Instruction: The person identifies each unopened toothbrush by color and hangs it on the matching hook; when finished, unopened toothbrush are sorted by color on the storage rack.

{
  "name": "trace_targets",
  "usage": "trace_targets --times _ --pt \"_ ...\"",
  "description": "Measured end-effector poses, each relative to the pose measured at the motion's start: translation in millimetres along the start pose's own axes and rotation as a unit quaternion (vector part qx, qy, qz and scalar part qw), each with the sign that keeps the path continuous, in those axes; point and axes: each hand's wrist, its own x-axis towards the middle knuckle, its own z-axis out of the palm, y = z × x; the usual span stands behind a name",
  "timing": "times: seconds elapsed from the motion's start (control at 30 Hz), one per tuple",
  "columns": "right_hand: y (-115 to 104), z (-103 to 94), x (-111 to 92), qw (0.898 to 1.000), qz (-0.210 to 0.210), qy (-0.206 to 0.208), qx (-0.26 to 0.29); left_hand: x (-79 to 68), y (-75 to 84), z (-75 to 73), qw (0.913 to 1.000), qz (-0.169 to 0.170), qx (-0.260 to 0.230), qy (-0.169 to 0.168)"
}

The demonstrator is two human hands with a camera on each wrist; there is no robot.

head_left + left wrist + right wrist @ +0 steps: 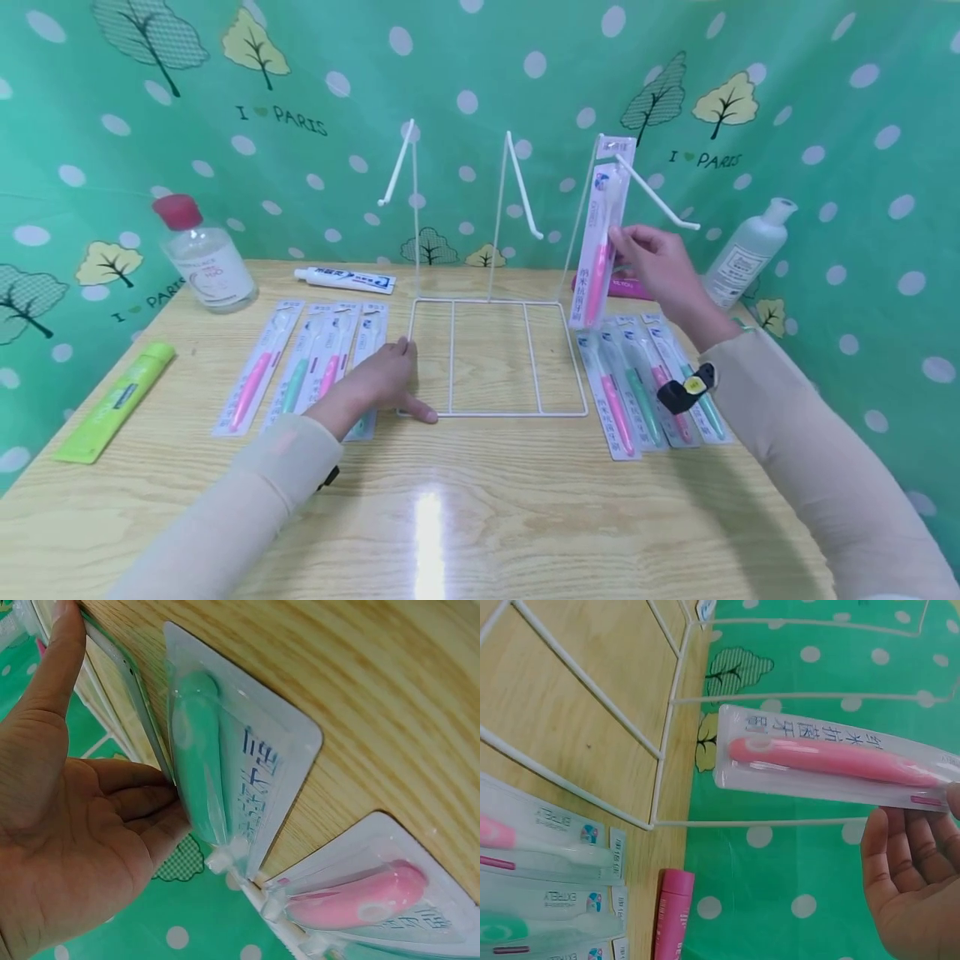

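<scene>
My right hand (660, 262) pinches the edge of a packaged pink toothbrush (596, 267), held upright at the rack's right hook (656, 192); the hook comes out in front of the package near its top. In the right wrist view, fingers (911, 855) and thumb meet at the package's edge. The white wire rack (495, 414) has three hooks on uprights. My left hand (386, 375) rests at the front left corner of its base, thumb along the front bar. The left wrist view shows its fingers (142, 799) fairly straight against the side bar, beside a packaged green toothbrush (199, 765).
Packaged toothbrushes lie in rows left (251, 375) and right (618, 400) of the rack. A red-capped bottle (213, 271), a green tube (116, 404) and a toothpaste tube (345, 279) stand or lie left. Behind the right row are a pink tube (673, 915) and a white bottle (742, 258).
</scene>
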Motion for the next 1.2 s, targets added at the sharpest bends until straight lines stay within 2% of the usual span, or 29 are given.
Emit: trace_targets --times 0.43,0.7,0.97,1.2 --pt "0.1 1.9 28.1 0.998 0.049 0.004 0.029 -2.8 2.0 -0.8 1.0 -0.001 0.001 0.001" --pt "0.7 3.8 38.8 0.998 0.055 -0.004 0.033 -0.8 0.1 0.5 0.9998 0.007 0.02 0.006" --pt "3.0 -3.0 40.1 0.997 0.075 0.01 0.018 0.2 1.5 2.9 0.9994 0.016 0.03 0.008" --pt "5.4 -25.7 23.6 0.995 0.079 0.056 0.006 0.8 -1.0 1.8 0.9994 0.015 0.031 0.007"
